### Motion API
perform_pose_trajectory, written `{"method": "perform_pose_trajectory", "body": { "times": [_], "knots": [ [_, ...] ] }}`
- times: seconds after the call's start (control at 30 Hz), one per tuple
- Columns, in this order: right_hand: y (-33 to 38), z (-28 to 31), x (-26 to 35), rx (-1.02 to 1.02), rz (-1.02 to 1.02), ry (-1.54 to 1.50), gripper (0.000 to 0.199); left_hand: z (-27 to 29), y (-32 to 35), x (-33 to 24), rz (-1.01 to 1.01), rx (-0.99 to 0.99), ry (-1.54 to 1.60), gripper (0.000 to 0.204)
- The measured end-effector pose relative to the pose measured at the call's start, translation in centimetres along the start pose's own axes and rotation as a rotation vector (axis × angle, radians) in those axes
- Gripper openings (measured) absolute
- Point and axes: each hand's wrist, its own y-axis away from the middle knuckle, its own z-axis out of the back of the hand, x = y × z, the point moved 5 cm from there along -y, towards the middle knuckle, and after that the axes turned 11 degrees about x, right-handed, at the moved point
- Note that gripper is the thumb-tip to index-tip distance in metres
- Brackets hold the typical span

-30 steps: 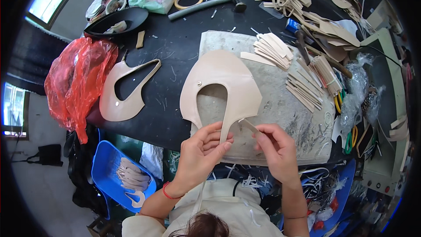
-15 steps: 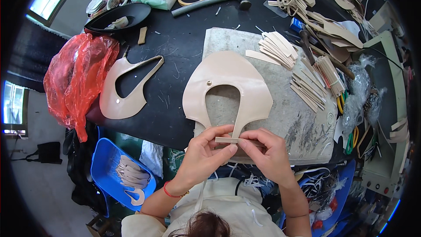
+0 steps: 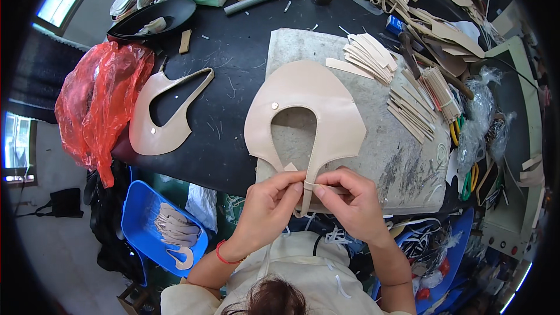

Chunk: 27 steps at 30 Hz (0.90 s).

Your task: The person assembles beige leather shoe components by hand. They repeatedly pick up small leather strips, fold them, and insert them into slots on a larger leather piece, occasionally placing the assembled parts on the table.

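Note:
A beige leather shoe upper (image 3: pixel 341 116) lies on the grey board, its curved opening toward me and a small round stud on its inner edge. One narrow strap (image 3: pixel 307 198) of it runs down between my hands, tip bent near the board's front edge. Around this strap sits a short beige leather strip (image 3: pixel 310 186). My left hand (image 3: pixel 262 207) pinches the strip at the strap's left side, while my right hand (image 3: pixel 353 204) grips its other end on the right. Fingers partly hide both ends. A second beige upper (image 3: pixel 143 131) rests further left on the black table.
The stained grey board (image 3: pixel 402 181) carries fanned stacks of beige strips (image 3: pixel 367 55). A red plastic bag (image 3: pixel 96 99) and black dish (image 3: pixel 175 14) stand left. At the back lies a hammer (image 3: pixel 268 0). Lower left is a blue bin (image 3: pixel 137 213) with leather pieces.
The short strip lay flat across the strap and is now folded around it. The strap's tip has come down below my fingers. Both hands stay close together.

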Motion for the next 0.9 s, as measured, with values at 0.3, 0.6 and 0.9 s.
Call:
{"method": "perform_pose_trajectory", "body": {
  "times": [0.3, 0.6, 0.9],
  "knots": [
    [1.7, 0.4, 1.2, -0.159, 0.011, 0.163, 0.022, -0.3, -0.4, 0.2, -0.012, 0.027, 0.049, 0.025],
    [1.3, 0.8, 1.3, -0.115, 0.06, 0.294, 0.017, -0.9, -0.2, 0.0, 0.037, -0.005, -0.056, 0.025],
    [1.1, 0.9, 1.2, -0.058, 0.103, 0.36, 0.017, -1.8, 0.0, 0.3, -0.023, 0.022, -0.14, 0.021]
  ]
}}
